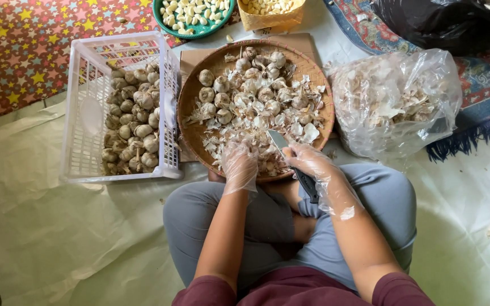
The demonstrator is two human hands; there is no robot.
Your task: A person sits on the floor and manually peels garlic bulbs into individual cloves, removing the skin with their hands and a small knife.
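The knife (pixel 291 160) sits in the right hand (pixel 308 160), fingers wrapped round its dark handle, blade angled up-left over the near rim of the woven tray (pixel 191 99). The left hand (pixel 239 163), just beside it, curls over garlic skins (pixel 256 133) — whether it grips a clove I cannot tell. Both hands wear clear plastic gloves and reach forward over the crossed legs. Whole bulbs (pixel 222 85) lie farther up the tray. A white crate (pixel 86 107) of bulbs stands left, a bag (pixel 395 102) of peels right, a green bowl (pixel 163 20) of cloves beyond.
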